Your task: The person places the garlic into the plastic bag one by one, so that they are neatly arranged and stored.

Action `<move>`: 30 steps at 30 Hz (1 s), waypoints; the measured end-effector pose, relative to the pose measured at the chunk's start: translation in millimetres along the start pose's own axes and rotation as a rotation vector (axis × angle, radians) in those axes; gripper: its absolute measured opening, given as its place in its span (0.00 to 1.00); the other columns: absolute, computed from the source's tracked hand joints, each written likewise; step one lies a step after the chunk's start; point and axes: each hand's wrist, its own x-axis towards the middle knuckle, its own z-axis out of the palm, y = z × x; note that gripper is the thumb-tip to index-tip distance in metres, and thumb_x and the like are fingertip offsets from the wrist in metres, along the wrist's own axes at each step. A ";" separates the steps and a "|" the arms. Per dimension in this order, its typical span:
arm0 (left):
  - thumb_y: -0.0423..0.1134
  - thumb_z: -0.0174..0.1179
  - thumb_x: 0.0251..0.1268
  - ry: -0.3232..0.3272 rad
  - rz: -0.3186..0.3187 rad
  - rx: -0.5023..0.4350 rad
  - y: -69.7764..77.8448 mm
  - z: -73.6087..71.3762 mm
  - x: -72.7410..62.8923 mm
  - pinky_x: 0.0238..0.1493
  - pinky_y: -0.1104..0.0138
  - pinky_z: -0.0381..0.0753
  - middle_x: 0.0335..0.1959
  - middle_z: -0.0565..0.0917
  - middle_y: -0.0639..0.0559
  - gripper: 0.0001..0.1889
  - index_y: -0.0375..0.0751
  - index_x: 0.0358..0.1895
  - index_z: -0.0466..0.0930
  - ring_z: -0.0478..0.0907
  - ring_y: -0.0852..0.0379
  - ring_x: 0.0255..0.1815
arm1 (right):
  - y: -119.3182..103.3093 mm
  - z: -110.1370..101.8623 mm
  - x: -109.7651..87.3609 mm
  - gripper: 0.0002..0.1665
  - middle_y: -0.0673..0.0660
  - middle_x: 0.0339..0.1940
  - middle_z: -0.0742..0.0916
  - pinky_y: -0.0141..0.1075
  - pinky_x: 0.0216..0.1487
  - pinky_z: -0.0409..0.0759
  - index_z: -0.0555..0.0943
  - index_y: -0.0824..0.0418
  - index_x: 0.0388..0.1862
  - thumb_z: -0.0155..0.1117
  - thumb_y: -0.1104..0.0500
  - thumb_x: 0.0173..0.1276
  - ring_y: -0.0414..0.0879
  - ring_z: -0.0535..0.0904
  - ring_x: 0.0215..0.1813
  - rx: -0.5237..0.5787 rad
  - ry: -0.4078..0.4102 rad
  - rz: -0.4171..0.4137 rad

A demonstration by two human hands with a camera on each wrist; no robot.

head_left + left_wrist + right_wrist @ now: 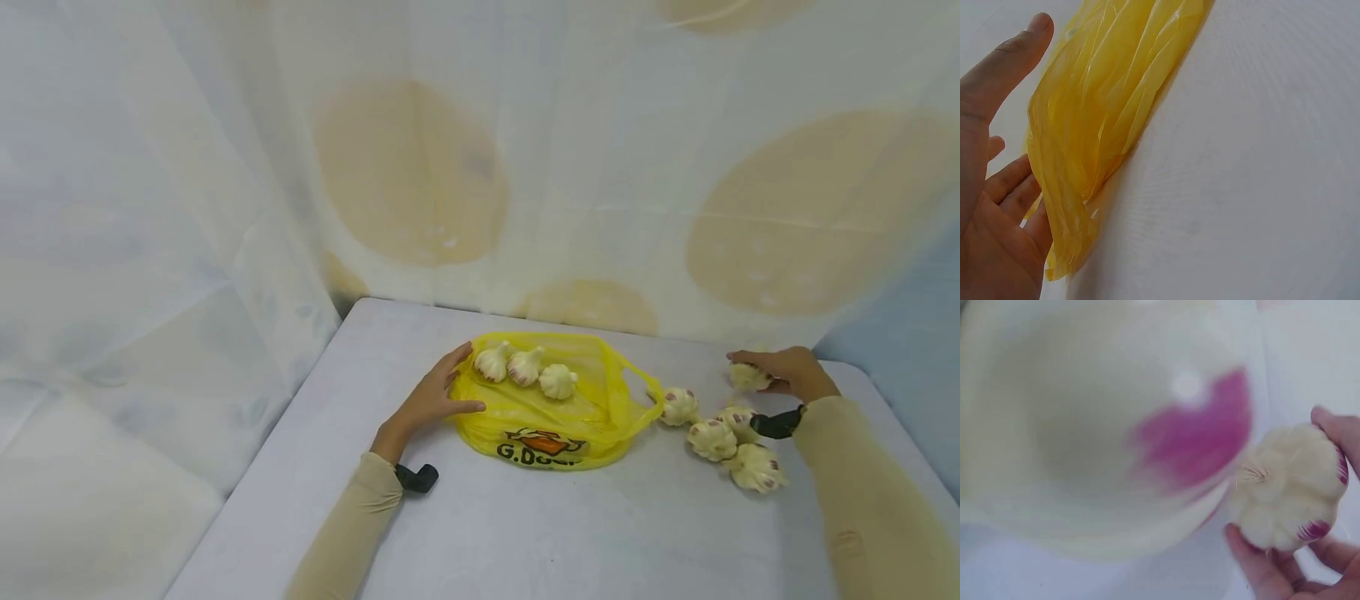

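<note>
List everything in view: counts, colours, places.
Table: 1, white, lower frame
Plastic bag: 1, yellow, mid-table
Garlic bulbs: 3, cream, slight purple, in or on the bag
Loose garlic bulbs: 4, cream and purple, right of the bag
Held garlic bulb: 1, cream and purple, far right
Backdrop cloth: count unclear, white, tan and bluish, beyond the table
Sleeves: 2, beige, foreground
Wrist devices: 2, black, near sleeve ends
Left hand: 1, at bag's left edge
Right hand: 1, round held garlic bulb
</note>
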 end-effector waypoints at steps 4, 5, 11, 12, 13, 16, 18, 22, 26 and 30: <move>0.55 0.75 0.49 0.006 -0.002 -0.003 -0.3 -0.8 -0.6 0.73 0.59 0.60 0.76 0.56 0.58 0.56 0.53 0.79 0.47 0.53 0.61 0.75 | -0.2 -2.3 9.0 0.40 0.63 0.30 0.78 0.44 0.36 0.83 0.70 0.64 0.25 0.69 0.29 0.53 0.51 0.77 0.33 -0.187 0.028 0.086; 0.55 0.75 0.49 0.007 -0.001 -0.005 -0.1 -0.9 -0.7 0.73 0.59 0.60 0.76 0.56 0.57 0.56 0.53 0.79 0.48 0.53 0.61 0.75 | 0.5 -2.3 9.0 0.39 0.59 0.24 0.76 0.43 0.33 0.81 0.67 0.61 0.21 0.69 0.28 0.53 0.50 0.76 0.31 -0.233 0.027 0.063; 0.57 0.74 0.49 0.006 -0.004 0.003 -0.9 -2.3 -0.6 0.73 0.60 0.60 0.76 0.56 0.58 0.56 0.52 0.79 0.48 0.52 0.60 0.75 | -0.2 3.3 0.1 0.37 0.49 0.16 0.64 0.37 0.23 0.61 0.62 0.56 0.19 0.69 0.29 0.54 0.46 0.62 0.25 -0.366 0.060 -0.103; 0.57 0.74 0.49 0.006 -0.005 0.004 -1.2 -3.0 -0.6 0.73 0.60 0.60 0.76 0.55 0.58 0.56 0.52 0.79 0.48 0.52 0.60 0.75 | -1.4 4.3 -1.6 0.37 0.50 0.17 0.65 0.37 0.23 0.59 0.64 0.58 0.20 0.69 0.30 0.54 0.47 0.61 0.25 -0.372 0.075 -0.124; 0.58 0.74 0.49 0.005 -0.003 0.003 -1.3 -3.8 -0.5 0.73 0.60 0.60 0.77 0.55 0.58 0.57 0.51 0.79 0.48 0.52 0.60 0.76 | -2.7 5.1 -3.0 0.37 0.51 0.17 0.67 0.37 0.23 0.60 0.67 0.60 0.22 0.69 0.30 0.55 0.47 0.62 0.25 -0.376 0.091 -0.142; 0.58 0.74 0.49 0.004 0.004 -0.002 -2.2 -5.0 -0.1 0.73 0.59 0.60 0.77 0.55 0.58 0.57 0.51 0.79 0.48 0.52 0.60 0.76 | -5.3 5.5 -6.0 0.38 0.57 0.23 0.75 0.37 0.24 0.64 0.73 0.68 0.32 0.69 0.32 0.56 0.51 0.68 0.28 -0.388 0.134 -0.175; 0.59 0.73 0.49 0.007 0.008 -0.007 -1.5 -5.3 -0.4 0.73 0.58 0.60 0.77 0.55 0.57 0.57 0.50 0.79 0.48 0.52 0.59 0.76 | -5.1 5.7 -7.5 0.41 0.61 0.29 0.79 0.38 0.25 0.67 0.75 0.71 0.38 0.69 0.32 0.57 0.54 0.70 0.32 -0.400 0.153 -0.187; 0.60 0.73 0.48 0.016 0.009 -0.007 -0.5 -4.4 -0.9 0.73 0.57 0.60 0.76 0.56 0.57 0.57 0.50 0.79 0.49 0.53 0.58 0.76 | 3.3 7.7 -10.5 0.41 0.68 0.35 0.79 0.43 0.28 0.70 0.74 0.74 0.41 0.71 0.35 0.57 0.59 0.71 0.35 -0.421 0.184 -0.225; 0.59 0.73 0.49 0.013 0.003 -0.007 -0.8 -3.2 -0.8 0.73 0.58 0.59 0.76 0.56 0.57 0.56 0.50 0.79 0.48 0.53 0.59 0.76 | 14.8 9.2 -16.0 0.48 0.81 0.48 0.76 0.59 0.38 0.75 0.71 0.79 0.54 0.71 0.37 0.58 0.73 0.72 0.46 -0.428 0.205 -0.228; 0.59 0.73 0.49 0.005 0.004 -0.007 -0.2 -3.5 -0.1 0.73 0.59 0.60 0.76 0.56 0.58 0.56 0.50 0.79 0.48 0.53 0.60 0.76 | 20.2 7.4 -20.9 0.54 0.85 0.56 0.72 0.67 0.47 0.72 0.66 0.80 0.62 0.70 0.36 0.59 0.78 0.68 0.54 -0.428 0.210 -0.208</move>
